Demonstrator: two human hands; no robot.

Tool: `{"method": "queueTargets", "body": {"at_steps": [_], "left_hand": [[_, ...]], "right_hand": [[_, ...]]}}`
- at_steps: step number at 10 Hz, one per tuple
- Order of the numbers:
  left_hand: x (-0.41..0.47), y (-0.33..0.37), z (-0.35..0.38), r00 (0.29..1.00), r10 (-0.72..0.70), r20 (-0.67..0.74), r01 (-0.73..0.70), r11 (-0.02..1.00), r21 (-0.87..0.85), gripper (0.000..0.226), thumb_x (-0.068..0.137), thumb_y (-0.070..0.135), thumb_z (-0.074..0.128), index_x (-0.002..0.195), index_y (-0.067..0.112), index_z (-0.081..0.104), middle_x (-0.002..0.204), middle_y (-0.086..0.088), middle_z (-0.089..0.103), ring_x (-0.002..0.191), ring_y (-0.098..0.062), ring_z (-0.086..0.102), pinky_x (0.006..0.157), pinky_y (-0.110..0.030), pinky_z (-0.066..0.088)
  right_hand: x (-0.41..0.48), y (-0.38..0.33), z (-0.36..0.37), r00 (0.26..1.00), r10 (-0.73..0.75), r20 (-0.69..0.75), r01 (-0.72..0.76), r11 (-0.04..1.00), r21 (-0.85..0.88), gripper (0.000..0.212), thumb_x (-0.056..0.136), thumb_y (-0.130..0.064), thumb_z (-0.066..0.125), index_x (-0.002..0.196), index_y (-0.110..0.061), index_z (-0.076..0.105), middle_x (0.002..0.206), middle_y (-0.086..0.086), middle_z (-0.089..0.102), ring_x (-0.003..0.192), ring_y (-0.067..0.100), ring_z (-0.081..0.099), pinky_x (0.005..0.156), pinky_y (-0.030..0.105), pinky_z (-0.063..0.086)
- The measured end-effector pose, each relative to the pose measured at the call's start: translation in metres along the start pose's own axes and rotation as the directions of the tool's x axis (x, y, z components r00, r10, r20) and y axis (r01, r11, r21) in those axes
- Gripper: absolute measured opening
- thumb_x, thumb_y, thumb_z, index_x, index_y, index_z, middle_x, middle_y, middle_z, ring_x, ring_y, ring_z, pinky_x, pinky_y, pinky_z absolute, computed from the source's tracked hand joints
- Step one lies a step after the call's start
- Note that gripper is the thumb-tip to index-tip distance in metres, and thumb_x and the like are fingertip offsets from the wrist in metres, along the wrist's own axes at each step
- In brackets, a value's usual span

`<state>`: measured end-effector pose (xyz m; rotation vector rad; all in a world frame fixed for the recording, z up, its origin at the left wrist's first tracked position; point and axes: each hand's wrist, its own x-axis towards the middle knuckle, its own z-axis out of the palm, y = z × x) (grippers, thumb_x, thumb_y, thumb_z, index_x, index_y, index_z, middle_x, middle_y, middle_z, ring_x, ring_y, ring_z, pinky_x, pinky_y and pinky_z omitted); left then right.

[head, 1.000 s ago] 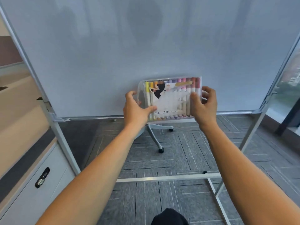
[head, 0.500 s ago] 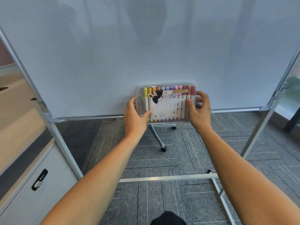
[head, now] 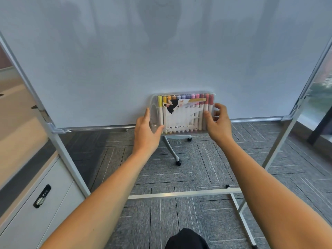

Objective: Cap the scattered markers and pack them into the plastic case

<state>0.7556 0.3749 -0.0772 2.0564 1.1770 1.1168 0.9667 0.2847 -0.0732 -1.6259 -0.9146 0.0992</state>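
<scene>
Head view: the plastic case (head: 183,114) was held upright against the whiteboard (head: 161,51), its lower edge at or just above the tray rail (head: 100,128). The left hand (head: 146,131) clasped the near end, thumb across the front; the right hand (head: 218,123) pinched the far end, fingers curled behind. Capped markers (head: 186,97) filled the case between the thumbs. Judged: the case should be steadied on both ends before release.
</scene>
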Motion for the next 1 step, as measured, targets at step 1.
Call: {"method": "queueTargets", "body": {"at_steps": [1], "left_hand": [[-0.0032, 0.0051, -0.0088, 1.0, -0.022, -0.01, 0.022, 1.0, -0.015, 0.08, 0.093, 0.035, 0.065, 0.156, 0.019, 0.019, 0.145, -0.006, 0.039, 0.13, -0.018, 0.041, 0.099, -0.021, 0.026]], "right_hand": [[-0.001, -0.0026, -0.0042, 0.998, 0.049, 0.032, -0.047, 0.998, -0.049, 0.046, 0.095, -0.038, 0.06, 0.134, -0.022, 0.041, 0.114, -0.002, 0.059, 0.095, 0.013, 0.063, 0.086, 0.044, 0.058]]}}
